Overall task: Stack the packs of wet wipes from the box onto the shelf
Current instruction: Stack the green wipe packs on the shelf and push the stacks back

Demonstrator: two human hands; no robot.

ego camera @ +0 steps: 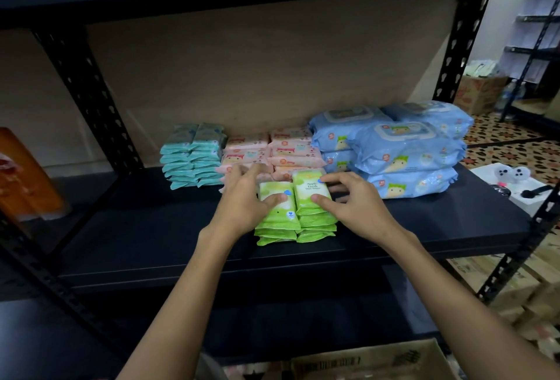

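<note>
The single head-worn view looks forward and down, close onto the dark shelf (pixel 151 237) at arm's reach.

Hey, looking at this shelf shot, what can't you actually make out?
Head view only:
- Cardboard box: cut off by the bottom edge, contents unseen.
- Pink packs: front ones hidden behind the left hand and the green packs.
- Orange item: blurred, cut by the left edge.
- Right hand: far fingers blurred.
</note>
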